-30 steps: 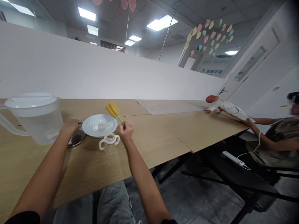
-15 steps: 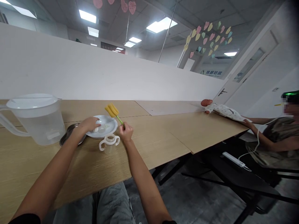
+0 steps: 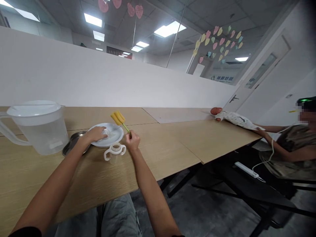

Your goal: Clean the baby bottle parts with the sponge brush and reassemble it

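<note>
My right hand (image 3: 133,140) is closed round the green handle of a brush with a yellow sponge head (image 3: 118,117), which points up and left. Over the left part of a white plate (image 3: 118,135) is my left hand (image 3: 96,133), its fingers curled on a small clear item (image 3: 106,133) too indistinct to name. In front of the plate stands a small clear bottle (image 3: 114,159) with a white two-handled collar (image 3: 115,148), its top open. A metal kidney-shaped tray (image 3: 71,144) lies partly under my left forearm.
At the far left stands a large lidded pitcher (image 3: 40,131) on the wooden table (image 3: 158,148). To the right, a seated person (image 3: 291,144) touches a doll (image 3: 234,118) in pale clothing. A white power strip (image 3: 247,169) lies on a black chair.
The fingers of my left hand have shifted on the plate; a white piece seen beneath them before no longer shows. My right hand and the brush have hardly moved.
</note>
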{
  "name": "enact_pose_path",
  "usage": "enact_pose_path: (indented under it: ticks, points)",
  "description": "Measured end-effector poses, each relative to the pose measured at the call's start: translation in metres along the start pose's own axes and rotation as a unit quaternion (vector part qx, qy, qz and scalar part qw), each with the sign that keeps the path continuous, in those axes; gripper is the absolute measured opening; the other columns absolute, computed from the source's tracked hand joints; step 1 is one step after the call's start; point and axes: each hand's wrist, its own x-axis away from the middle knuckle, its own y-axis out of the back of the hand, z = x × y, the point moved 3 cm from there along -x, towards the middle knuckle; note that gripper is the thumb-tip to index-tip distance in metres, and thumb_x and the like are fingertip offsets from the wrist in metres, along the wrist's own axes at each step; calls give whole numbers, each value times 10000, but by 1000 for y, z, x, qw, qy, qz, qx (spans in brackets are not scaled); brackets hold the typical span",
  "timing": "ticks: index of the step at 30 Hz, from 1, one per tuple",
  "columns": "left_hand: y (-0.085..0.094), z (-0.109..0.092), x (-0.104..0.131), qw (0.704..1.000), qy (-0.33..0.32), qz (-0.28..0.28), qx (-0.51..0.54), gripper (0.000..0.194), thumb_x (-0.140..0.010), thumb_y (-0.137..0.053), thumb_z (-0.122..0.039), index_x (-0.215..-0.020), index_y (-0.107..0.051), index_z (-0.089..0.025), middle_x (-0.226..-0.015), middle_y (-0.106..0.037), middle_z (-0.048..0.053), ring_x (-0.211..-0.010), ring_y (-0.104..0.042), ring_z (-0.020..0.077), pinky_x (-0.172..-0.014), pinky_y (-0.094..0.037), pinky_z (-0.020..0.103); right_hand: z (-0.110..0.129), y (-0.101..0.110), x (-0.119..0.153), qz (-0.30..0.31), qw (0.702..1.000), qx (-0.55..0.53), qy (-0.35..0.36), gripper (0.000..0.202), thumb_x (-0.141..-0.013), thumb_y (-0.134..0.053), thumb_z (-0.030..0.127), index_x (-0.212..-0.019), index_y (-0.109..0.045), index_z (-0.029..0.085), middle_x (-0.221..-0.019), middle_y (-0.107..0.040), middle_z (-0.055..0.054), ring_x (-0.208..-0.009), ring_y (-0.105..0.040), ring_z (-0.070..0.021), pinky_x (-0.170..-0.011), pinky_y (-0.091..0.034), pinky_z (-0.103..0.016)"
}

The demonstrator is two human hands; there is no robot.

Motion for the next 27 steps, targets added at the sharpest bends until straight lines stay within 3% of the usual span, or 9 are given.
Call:
enact_pose_path:
  ticks: [11, 27]
  points:
    - [-14, 5, -5, 1000, -30, 2, 2, 669, -731, -620, -403, -1340, -510, -149, -1350, -552, 146, -1220, -538, 286, -998, -411, 331, 0, 0, 0, 17, 1000, -8, -4, 158, -778, -428, 192, -653, -524, 189, -483, -407, 47, -454, -348, -98, -497, -233, -226]
    - [-22, 14, -9, 1000, -23, 19, 2, 840, -624, -736, -184, -1406, -430, -218, -1338, -564, 124, -1217, -538, 286, -970, -438, 330, -2, -1, 2, 23, 1000, -5, -11, 172, -781, -413, 191, -625, -486, 196, -494, -390, 48, -466, -340, -102, -516, -233, -233]
